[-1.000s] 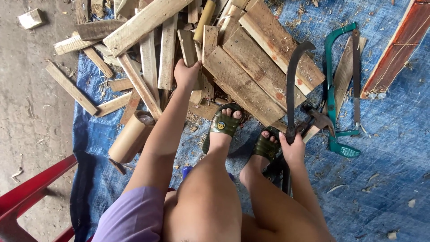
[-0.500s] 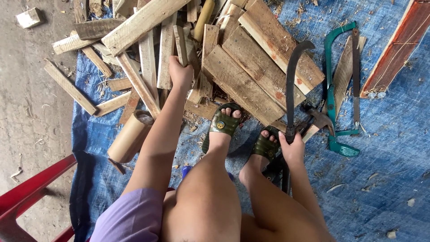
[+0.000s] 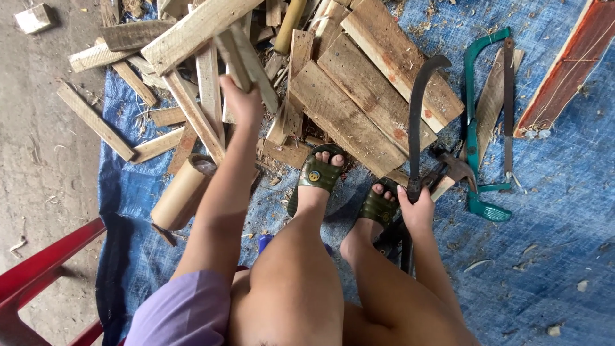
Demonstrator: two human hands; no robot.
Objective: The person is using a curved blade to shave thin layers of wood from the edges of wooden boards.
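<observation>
The left hand (image 3: 242, 102) is closed around a short wood stick (image 3: 229, 57) and holds it up above the pile of planks (image 3: 359, 109), which lies at the far edge of the blue tarp (image 3: 544, 256). The right hand (image 3: 416, 208) is clamped on the handle of a dark curved blade (image 3: 419, 115). This blade rests with its tip on the planks, just beside the right foot in a green sandal (image 3: 378, 206).

Some risks, as I judge them. The blade is very close to the bare toes, so a slip or a low swing could cut the foot. The stick is held by its lower end only; if the blade comes near it, the fingers are in danger. The planks lie loose on each other and may slide toward the feet when one piece is pulled out. A hammer (image 3: 451, 168) and a green saw (image 3: 474, 128) lie near the right hand, and a sleeve or the blade could catch on them.

Compared with one second ago, the left hand was then low on the pile, touching the wood. Now it has risen and carries the stick. The right hand and the blade keep the same place, and the feet have not moved.
</observation>
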